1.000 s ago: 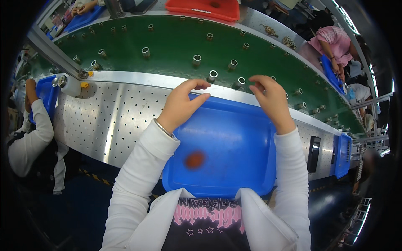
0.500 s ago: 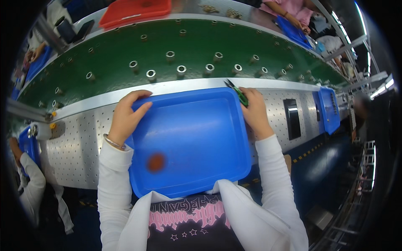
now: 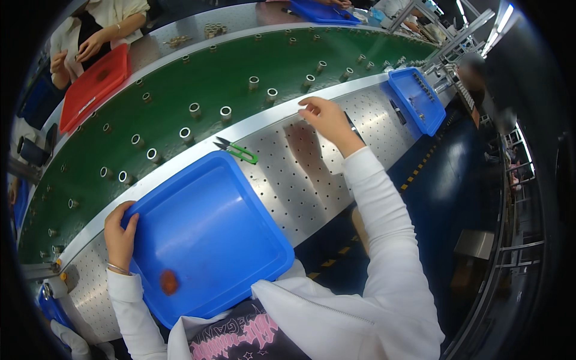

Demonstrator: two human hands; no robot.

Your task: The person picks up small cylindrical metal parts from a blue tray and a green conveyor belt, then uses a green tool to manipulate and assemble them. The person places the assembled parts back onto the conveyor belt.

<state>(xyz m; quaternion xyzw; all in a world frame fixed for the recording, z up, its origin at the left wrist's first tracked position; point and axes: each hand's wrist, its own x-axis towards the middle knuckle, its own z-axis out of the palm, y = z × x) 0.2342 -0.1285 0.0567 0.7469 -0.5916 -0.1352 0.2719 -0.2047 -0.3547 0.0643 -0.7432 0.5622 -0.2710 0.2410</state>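
A blue tray (image 3: 210,231) lies in front of me, holding one round, reddish-brown thing (image 3: 168,282) in its lower left part. My left hand (image 3: 122,235) grips the tray's left rim, its thumb over the edge. Reaching out to the right, my right hand (image 3: 327,123) hovers over the perforated metal bench (image 3: 282,186) near the conveyor's edge. Its fingers are loosely bent and apart, with nothing visible in them. Green-handled thread snips (image 3: 239,151) lie beyond the tray's far right corner, touched by neither hand. A dark flat object (image 3: 353,125) shows partly behind my right wrist.
Several metal sleeves (image 3: 185,134) stand on the green conveyor (image 3: 240,69). Another blue tray (image 3: 417,99) with small metal parts is at the right, near a black pen-like thing (image 3: 398,112). Across the conveyor, a person's hands (image 3: 90,45) are by a red tray (image 3: 96,90).
My right hand has left the tray and snips and moved right over the bench. The snips now lie on the bench's far edge. My view has turned right; my left hand remains at the tray.
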